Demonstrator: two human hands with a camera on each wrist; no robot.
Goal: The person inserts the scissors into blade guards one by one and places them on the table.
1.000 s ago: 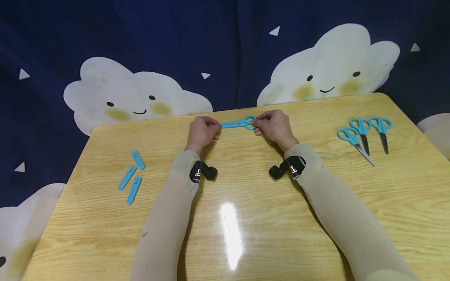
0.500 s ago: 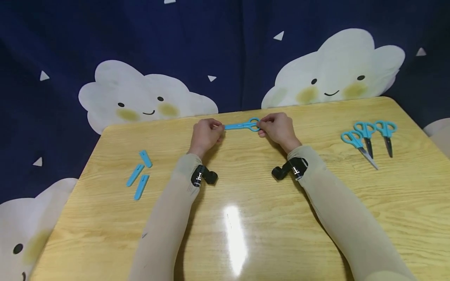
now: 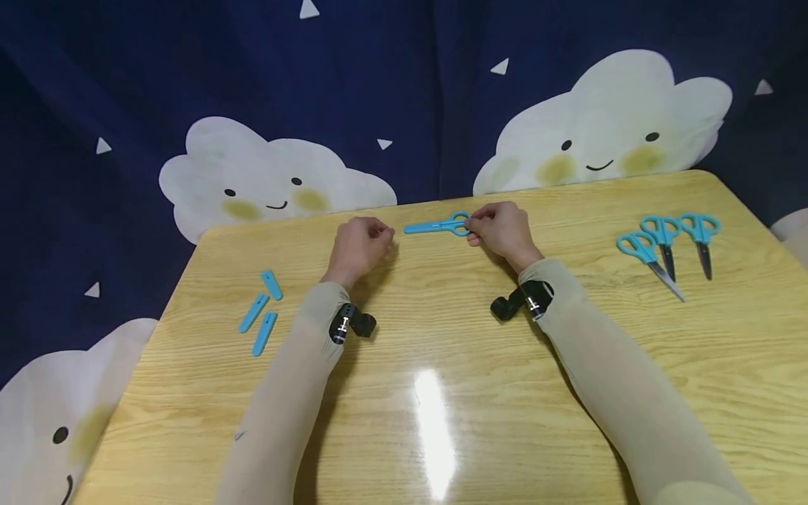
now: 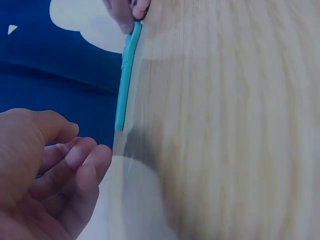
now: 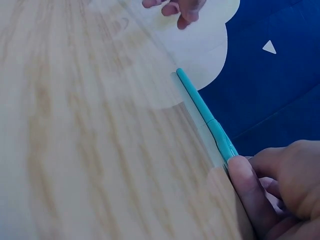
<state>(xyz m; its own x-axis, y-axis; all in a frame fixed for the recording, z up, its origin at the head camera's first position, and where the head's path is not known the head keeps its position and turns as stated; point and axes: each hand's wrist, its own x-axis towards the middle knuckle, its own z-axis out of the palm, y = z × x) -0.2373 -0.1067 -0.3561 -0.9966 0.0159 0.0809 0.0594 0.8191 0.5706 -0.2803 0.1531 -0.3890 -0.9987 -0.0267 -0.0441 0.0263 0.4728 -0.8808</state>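
at the left of the frame, a white cloud with a face shows on the dark blue cloth (image 3: pixel 435 91) behind the table (image 3: pixel 536 393). just inside the table's left side, left of centre, lie three loose blue blade covers: an upper one (image 3: pixel 271 284), a middle one (image 3: pixel 254 313) and a lower one (image 3: pixel 264 334), all slanted and close together.

next comes a pale left sleeve (image 3: pixel 278 407) with a black wrist device (image 3: pixel 341 324). above it, the left hand (image 3: pixel 358 245) is loosely curled, a small gap between thumb and fingers, apart from the covered blue scissors (image 3: pixel 431 226). these lie sideways near the table's far edge at upper centre, covered end to the left, handle loops to the right.

the right hand (image 3: pixel 503 230) pinches one loop between thumb and fingers; its pale right sleeve (image 3: pixel 631 386) runs to the lower right.

at the right of the frame, three bare-bladed scissors rest together: a left pair (image 3: pixel 648 255), a middle pair (image 3: pixel 665 240) and a right pair (image 3: pixel 702 238), blades pointing down the frame.
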